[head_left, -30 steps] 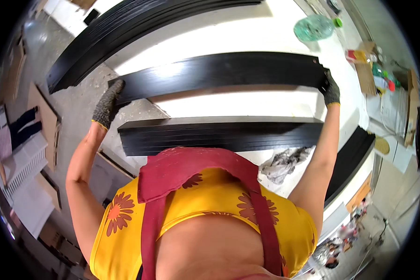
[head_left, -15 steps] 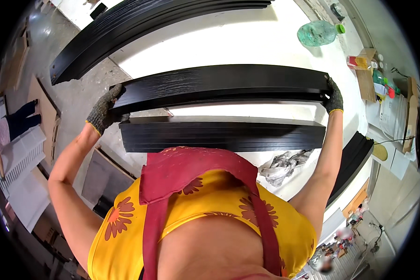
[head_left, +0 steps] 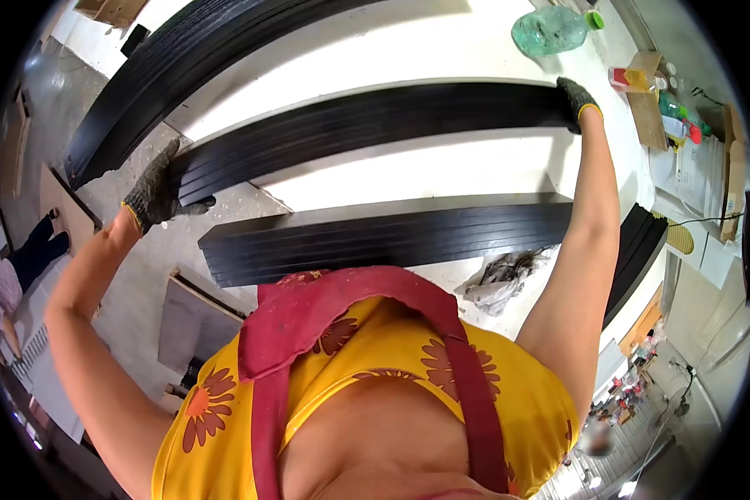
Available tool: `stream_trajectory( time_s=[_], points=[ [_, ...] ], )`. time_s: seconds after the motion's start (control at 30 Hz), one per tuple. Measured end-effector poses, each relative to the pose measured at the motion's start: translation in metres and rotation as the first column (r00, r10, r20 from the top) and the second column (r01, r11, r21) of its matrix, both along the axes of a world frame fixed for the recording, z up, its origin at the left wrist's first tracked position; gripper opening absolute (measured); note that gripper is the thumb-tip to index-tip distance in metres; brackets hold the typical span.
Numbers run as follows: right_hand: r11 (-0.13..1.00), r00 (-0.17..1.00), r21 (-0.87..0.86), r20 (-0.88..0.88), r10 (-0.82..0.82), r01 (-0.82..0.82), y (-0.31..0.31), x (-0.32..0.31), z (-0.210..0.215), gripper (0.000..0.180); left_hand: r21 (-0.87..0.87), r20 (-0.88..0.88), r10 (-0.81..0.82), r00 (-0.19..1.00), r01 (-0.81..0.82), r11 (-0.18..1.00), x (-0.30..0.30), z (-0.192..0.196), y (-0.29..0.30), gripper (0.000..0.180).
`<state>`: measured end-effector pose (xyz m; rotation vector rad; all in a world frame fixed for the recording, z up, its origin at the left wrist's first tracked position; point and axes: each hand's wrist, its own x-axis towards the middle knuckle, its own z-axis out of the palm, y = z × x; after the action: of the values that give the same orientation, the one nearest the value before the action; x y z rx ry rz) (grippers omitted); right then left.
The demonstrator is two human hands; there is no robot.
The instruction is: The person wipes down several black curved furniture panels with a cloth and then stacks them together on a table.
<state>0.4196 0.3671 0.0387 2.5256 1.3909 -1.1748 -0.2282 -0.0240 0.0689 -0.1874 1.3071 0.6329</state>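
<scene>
A long stack of black boards (head_left: 367,125) is held crosswise in front of me, its several layered edges showing. My left hand (head_left: 153,193), in a dark knit glove, braces the stack's left end, with the thumb below and fingers above. The gloved right hand (head_left: 577,100) is wrapped round the far right end, its fingertips partly hidden. Closer to my body, a second black stack (head_left: 392,236) lies on the white tabletop (head_left: 375,171). Farther off, another set of long black pieces (head_left: 167,79) rests toward the upper left.
A green-tinted plastic bottle (head_left: 550,32) lies at the far right of the table. Crumpled grey plastic (head_left: 505,282) sits near my right forearm. More black strips (head_left: 637,258) stand beyond that arm. At far left, another person (head_left: 17,283) bends over white panels.
Both hands have carried the stack farther from my body, the right end more so. It has turned so the layered edges face me. The left fingers are more spread.
</scene>
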Motion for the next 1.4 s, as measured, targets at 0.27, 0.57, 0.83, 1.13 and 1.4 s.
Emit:
stream_trajectory(
  time_s=[0.27, 0.57, 0.83, 1.13, 1.4],
  points=[
    [0.971, 0.975, 0.228, 0.221, 0.026, -0.078, -0.004, -0.042, -0.001, 0.085, -0.026, -0.096, 0.286, 0.953, -0.290, 0.957, 0.007, -0.004, 0.004, 0.057],
    [0.730, 0.986, 0.672, -0.169, -0.012, 0.124, -0.015, -0.019, -0.006, 0.077, 0.096, -0.136, 0.238, 0.962, -0.227, 0.969, 0.004, -0.016, 0.000, 0.069],
    [0.880, 0.705, 0.363, -0.707, 0.045, 0.308, -0.040, 0.029, -0.008, 0.063, 0.231, -0.166, 0.408, 0.898, -0.367, 0.901, 0.014, -0.031, -0.016, 0.070],
    [0.857, 0.862, 0.486, -0.496, 0.106, 0.174, -0.035, 0.017, -0.030, 0.046, 0.267, -0.194, 0.486, 0.852, -0.430, 0.862, 0.016, -0.034, -0.023, 0.065],
    [0.854, 0.877, 0.489, -0.473, 0.089, 0.177, -0.062, 0.010, -0.006, 0.044, 0.283, -0.186, 0.449, 0.874, -0.390, 0.876, 0.013, -0.030, -0.024, 0.074]
  ],
)
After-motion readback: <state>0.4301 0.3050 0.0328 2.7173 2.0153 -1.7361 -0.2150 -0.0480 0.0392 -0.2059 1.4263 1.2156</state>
